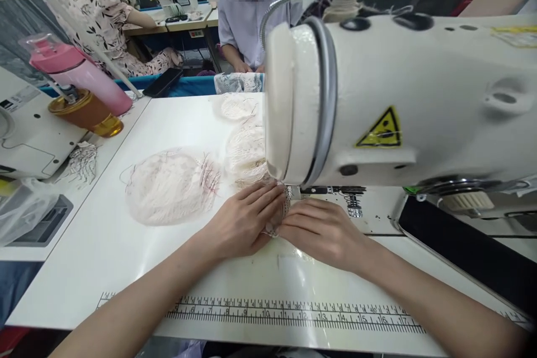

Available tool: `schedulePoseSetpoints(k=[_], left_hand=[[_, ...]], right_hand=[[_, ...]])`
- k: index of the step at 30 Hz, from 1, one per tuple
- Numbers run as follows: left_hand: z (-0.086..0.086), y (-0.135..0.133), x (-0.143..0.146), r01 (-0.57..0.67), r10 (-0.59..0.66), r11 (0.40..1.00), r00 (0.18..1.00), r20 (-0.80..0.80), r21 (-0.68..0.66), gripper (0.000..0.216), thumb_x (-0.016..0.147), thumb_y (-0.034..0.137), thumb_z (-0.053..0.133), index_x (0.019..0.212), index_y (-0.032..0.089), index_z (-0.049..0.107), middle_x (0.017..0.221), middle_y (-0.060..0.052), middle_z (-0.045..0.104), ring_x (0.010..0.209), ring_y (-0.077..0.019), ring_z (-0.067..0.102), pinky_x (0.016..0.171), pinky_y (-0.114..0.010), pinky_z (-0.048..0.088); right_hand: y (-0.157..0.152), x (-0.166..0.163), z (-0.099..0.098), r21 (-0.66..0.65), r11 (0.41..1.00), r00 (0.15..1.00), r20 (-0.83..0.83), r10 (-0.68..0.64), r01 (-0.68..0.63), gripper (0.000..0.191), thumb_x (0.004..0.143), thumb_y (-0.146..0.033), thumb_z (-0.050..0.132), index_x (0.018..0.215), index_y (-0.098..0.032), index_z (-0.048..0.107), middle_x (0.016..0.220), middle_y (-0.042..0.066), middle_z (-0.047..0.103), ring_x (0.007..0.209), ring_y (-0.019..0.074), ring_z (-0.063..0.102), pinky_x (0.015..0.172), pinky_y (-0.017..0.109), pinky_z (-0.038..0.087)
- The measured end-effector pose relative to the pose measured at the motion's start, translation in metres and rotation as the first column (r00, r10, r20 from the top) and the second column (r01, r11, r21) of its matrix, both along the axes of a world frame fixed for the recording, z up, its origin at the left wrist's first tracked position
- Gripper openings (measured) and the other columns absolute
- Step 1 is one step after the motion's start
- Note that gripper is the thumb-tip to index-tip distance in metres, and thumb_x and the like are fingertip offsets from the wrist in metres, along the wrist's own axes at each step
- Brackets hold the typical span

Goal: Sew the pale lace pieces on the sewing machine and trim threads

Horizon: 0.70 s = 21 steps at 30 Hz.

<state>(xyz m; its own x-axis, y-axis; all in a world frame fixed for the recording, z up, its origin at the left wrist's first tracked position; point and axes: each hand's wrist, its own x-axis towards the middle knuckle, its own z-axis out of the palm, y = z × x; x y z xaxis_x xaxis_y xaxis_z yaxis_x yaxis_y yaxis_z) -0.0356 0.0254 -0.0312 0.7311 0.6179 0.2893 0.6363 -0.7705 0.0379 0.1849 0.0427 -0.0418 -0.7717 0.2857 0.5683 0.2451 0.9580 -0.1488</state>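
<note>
My left hand (pixel 243 221) and my right hand (pixel 323 232) lie flat on the white sewing table (pixel 104 251), fingertips together on a small strip of white lace (pixel 286 210). The lace runs under the head of a white sewing machine (pixel 398 100), right at the needle area. Both hands press and pinch the lace; most of it is hidden beneath my fingers. A pile of pale lace pieces (pixel 172 184) lies just left of my left hand, and more lace pieces (pixel 247 148) sit behind it.
A printed ruler (pixel 293 313) runs along the table's front edge. A pink bottle (pixel 79 72) and an amber cup (pixel 86 112) stand at the far left. Two other people sit at machines at the back. A black panel (pixel 461 251) lies at right.
</note>
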Motion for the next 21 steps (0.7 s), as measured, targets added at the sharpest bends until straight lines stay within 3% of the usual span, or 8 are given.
schedulePoseSetpoints(k=[6,21], left_hand=[[0.005,0.002,-0.003,-0.027,0.025,0.999,0.999,-0.046,-0.036,0.054,0.084,0.028,0.05,0.135,0.01,0.052,0.132,-0.013,0.062,0.13,-0.0273,0.052,0.107,-0.045,0.041],[0.014,0.008,-0.005,-0.065,0.051,0.988,0.994,-0.1,-0.141,0.061,0.075,0.02,0.052,0.136,0.017,0.053,0.122,-0.01,0.067,0.106,-0.0278,0.064,0.098,-0.05,0.044]], right_hand=[[-0.002,-0.004,-0.002,0.017,0.999,0.999,-0.024,-0.029,0.029,0.017,0.083,0.0,0.06,0.087,-0.016,0.062,0.08,-0.003,0.07,0.08,0.0128,0.063,0.07,0.028,0.05],[0.0,-0.012,-0.003,0.121,0.991,0.991,-0.126,-0.044,0.059,0.014,0.085,-0.006,0.062,0.08,-0.018,0.067,0.07,-0.005,0.069,0.073,0.0104,0.063,0.061,0.025,0.047]])
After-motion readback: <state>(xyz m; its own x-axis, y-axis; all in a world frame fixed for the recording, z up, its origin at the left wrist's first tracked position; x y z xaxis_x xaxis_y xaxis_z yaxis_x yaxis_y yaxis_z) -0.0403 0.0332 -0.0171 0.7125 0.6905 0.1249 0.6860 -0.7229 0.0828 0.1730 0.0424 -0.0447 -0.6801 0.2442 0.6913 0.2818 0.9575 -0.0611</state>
